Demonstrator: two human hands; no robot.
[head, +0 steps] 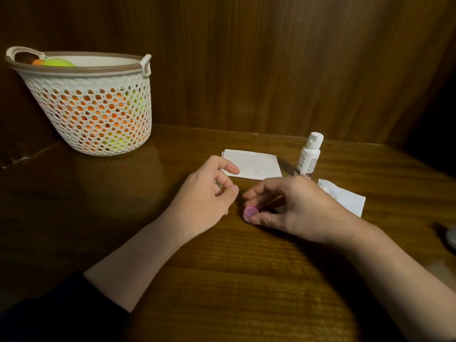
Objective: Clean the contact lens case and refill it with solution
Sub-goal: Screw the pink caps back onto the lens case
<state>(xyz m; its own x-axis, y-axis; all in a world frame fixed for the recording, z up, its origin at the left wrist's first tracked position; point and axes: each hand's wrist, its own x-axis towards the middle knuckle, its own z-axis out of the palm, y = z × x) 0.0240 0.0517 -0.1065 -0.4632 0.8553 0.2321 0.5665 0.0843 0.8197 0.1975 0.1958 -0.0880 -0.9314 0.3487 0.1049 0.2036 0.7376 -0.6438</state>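
Observation:
My right hand [296, 206] pinches a small pink round cap [251, 212] of the contact lens case between thumb and fingers, low over the wooden table; the rest of the case is hidden under the hand. My left hand [207, 193] hovers just left of it, fingers loosely curled, holding nothing that I can see. A white solution bottle [308, 156] with its cap on stands upright behind my right hand. A folded white tissue [254, 164] lies flat beyond my left hand. A second, crumpled tissue [345, 197] lies right of my right hand.
A white perforated basket [98, 107] with orange and yellow-green items stands at the back left. Wood panelling closes off the back of the table [222, 280]. A dark object [450, 239] shows at the right edge.

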